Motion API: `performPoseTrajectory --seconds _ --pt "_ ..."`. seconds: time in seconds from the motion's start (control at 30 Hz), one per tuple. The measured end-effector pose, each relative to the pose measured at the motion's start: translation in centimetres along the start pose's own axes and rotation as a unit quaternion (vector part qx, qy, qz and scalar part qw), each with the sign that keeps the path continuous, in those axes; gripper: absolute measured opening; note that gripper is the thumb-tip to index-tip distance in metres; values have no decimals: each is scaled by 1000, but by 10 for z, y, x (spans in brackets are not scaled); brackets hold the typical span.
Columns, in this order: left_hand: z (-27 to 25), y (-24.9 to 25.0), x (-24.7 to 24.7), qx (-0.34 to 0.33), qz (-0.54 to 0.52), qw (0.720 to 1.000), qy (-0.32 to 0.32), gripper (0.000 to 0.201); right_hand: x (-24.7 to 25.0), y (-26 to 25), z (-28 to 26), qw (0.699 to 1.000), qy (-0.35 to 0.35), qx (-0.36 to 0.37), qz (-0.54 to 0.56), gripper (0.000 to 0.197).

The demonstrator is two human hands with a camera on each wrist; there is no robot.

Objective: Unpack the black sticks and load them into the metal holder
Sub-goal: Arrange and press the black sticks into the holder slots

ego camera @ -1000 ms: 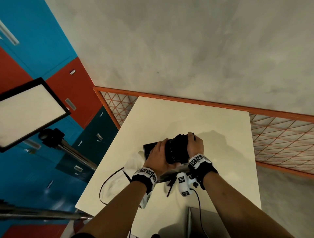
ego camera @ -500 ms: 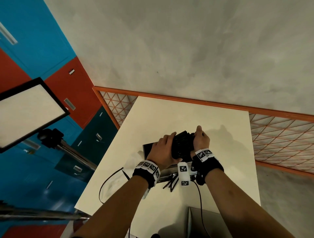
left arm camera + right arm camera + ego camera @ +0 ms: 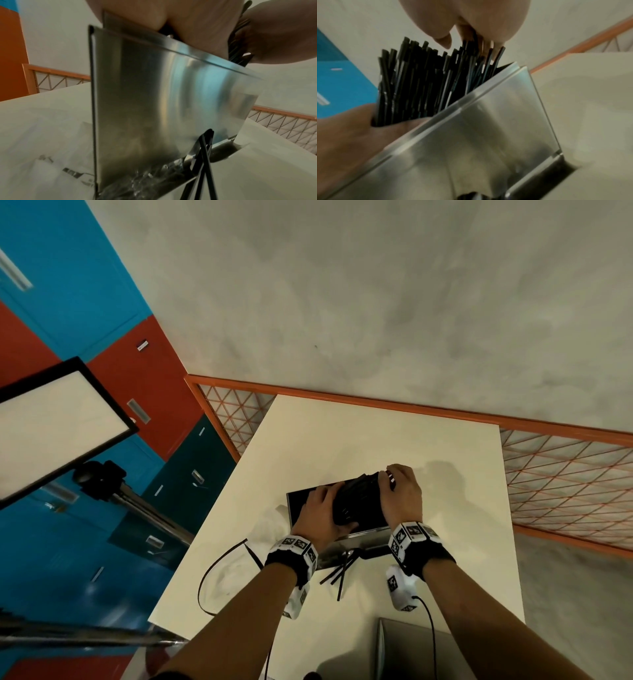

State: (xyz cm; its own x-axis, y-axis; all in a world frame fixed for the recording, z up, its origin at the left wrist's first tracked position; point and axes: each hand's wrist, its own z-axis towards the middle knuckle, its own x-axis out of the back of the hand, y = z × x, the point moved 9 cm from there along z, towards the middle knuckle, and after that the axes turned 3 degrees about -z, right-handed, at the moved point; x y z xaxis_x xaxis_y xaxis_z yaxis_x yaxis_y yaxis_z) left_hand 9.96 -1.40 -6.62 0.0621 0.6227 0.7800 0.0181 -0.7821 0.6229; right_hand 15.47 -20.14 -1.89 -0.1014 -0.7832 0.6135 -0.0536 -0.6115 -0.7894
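Bundle of black sticks [image 3: 358, 501] stands in the metal holder [image 3: 356, 539] on the white table [image 3: 394, 440], tops above the rim. Left hand [image 3: 320, 517] curls round the bundle's left side; right hand [image 3: 400, 494] fingers pinch stick tops at right. Holder interior hidden. A few loose sticks [image 3: 339, 571] lie at the holder's base, beside a blurred plastic wrapper [image 3: 51, 169].

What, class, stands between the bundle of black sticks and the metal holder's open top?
Nothing visible: the sticks already stand in the holder, gripped by the left hand and the right hand.
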Motion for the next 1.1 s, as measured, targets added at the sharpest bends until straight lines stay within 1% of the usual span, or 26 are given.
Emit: performPoseTrajectory --seconds 0.1,0.17,0.27,0.3,0.33,0.4,0.43,0.47,0.5,0.53,0.6,0.63,0.67,0.7,0.73,0.77,0.8,0.87,0.9,0.93,1.0,1.03,1.1 --pt "-3 6 3 -19 -3 1000 7 102 -14 3 -5 998 -53 -13 26 42" --pt "-6 11 3 -34 1 999 10 107 -19 0 -8 996 -77 -1 41 43" --pt "-8 13 2 -55 15 998 11 113 -8 -1 -7 997 -55 11 57 42" --pt "-8 14 2 -65 31 997 14 114 -6 0 -6 997 -58 11 52 42" --pt "-8 16 2 -78 53 995 19 114 -8 2 -6 996 -79 13 37 43" --pt "-10 19 0 -95 102 990 21 118 -19 7 -10 989 -142 32 -11 46" --pt "-10 18 -1 -93 128 987 14 122 -23 10 -12 986 -160 42 -26 47" --pt "-11 15 -3 -86 155 984 4 126 -20 13 -13 986 -160 48 -27 47" --pt "-10 12 -4 -75 179 981 -6 130 -11 14 -12 989 -136 54 -23 45" --pt "-9 9 -6 -66 196 978 -16 131 3 12 -13 993 -92 68 -18 40" --pt "-7 5 -7 -54 207 976 -33 132 34 -1 -23 992 11 126 -13 21" --pt "-6 5 -7 -53 209 976 -39 132 41 -7 -32 988 28 153 -7 14" --pt "-5 5 -5 -54 207 976 -40 132 40 -11 -41 986 16 164 -7 16" --pt "-3 6 -3 -55 204 977 -41 132 32 -9 -49 988 -15 155 -12 23" --pt "-1 5 -2 -54 202 977 -44 133 21 -4 -59 990 -58 127 -14 28" --pt "3 3 -2 -50 201 977 -51 133 7 3 -68 990 -113 89 -15 30" --pt "6 1 -1 -46 201 977 -59 132 -12 14 -78 983 -177 50 -20 29" --pt "11 -1 1 -37 198 977 -67 129 -51 37 -103 952 -301 -27 -48 28" --pt "12 -2 2 -32 194 978 -69 128 -67 50 -112 937 -337 -62 -66 29" --pt "14 -3 3 -28 191 979 -70 127 -79 62 -116 928 -349 -93 -85 30" --pt "16 -2 5 -22 184 980 -72 126 -93 75 -118 924 -342 -140 -97 31" --pt "17 -1 6 -19 183 980 -74 126 -99 78 -116 926 -332 -151 -95 33" --pt "20 -2 8 -15 183 980 -77 125 -111 74 -114 930 -328 -143 -82 32"
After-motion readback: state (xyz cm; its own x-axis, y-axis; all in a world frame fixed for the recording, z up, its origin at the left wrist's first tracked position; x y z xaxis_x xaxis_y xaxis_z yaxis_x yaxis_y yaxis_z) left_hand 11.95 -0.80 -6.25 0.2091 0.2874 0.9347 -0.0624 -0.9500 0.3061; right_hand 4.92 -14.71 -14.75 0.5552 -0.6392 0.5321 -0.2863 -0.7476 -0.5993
